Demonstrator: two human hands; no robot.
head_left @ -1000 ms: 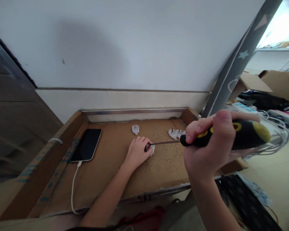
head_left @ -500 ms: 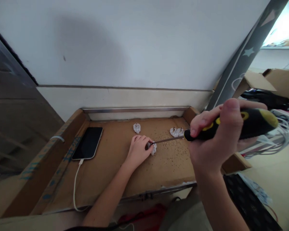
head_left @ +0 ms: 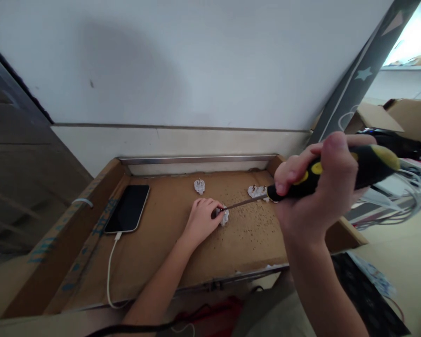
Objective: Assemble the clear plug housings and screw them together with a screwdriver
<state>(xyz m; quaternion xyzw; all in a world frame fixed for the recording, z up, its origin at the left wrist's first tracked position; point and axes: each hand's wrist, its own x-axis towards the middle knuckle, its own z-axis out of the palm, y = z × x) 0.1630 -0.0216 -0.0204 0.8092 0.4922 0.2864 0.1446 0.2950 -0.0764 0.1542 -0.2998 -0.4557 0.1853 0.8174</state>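
My right hand (head_left: 315,187) is wrapped round the black and yellow handle of a screwdriver (head_left: 247,201), whose shaft slants down to the left. Its tip meets a small white plug part (head_left: 224,218) on the cardboard surface. Closed on that same part are the fingertips of my left hand (head_left: 205,217), which hide its left side. Another white part with metal pins (head_left: 199,186) lies behind my left hand. More white parts with brass-coloured pins (head_left: 256,191) sit at the right, partly behind the screwdriver handle.
A black phone (head_left: 127,208) with a white cable lies at the left of the cardboard-lined tray (head_left: 154,262). Tiny dark bits are scattered on the tray's right half. Raised cardboard sides border it. Beyond, at the right, are an open box (head_left: 414,119) and bundled cables.
My right hand and the screwdriver handle have shifted slightly to the left, and the handle has tilted a little. My left hand stays on the white part.
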